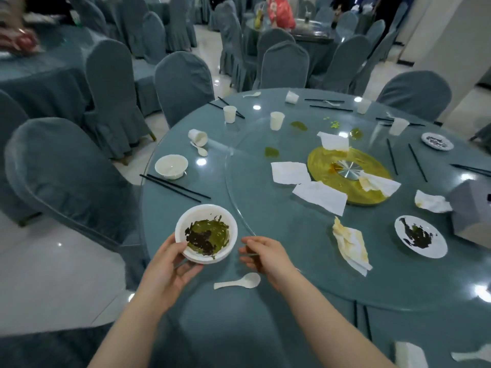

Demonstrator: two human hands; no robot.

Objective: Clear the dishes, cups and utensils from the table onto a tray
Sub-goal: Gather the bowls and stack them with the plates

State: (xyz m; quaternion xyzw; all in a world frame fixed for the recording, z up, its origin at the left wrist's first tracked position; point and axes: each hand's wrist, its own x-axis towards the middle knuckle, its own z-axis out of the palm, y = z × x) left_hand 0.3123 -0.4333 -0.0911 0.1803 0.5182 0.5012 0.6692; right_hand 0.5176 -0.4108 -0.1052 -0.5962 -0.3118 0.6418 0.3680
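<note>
My left hand [170, 266] grips the near rim of a white bowl [183, 221] smeared with green sauce and dark scraps, held just above the table's near-left edge. Just right of the bowl, my right hand [265, 257] hovers with fingers loosely curled, and I see nothing in it. A white plastic spoon [239, 282] lies on the table below both hands. Further left are an empty white bowl [171, 166], black chopsticks [175, 187], a tipped cup [198, 136] and a small spoon [202, 150]. Two upright cups [229, 114] [276, 120] stand beyond. No tray is in view.
A glass turntable [265, 208] carries soiled napkins [320, 196] and a yellow disc [372, 189]. A dirty plate [421, 240], a small plate [437, 141], more cups and chopsticks sit at the right. A grey box [470, 208] is at the far right. Covered chairs [66, 176] ring the table.
</note>
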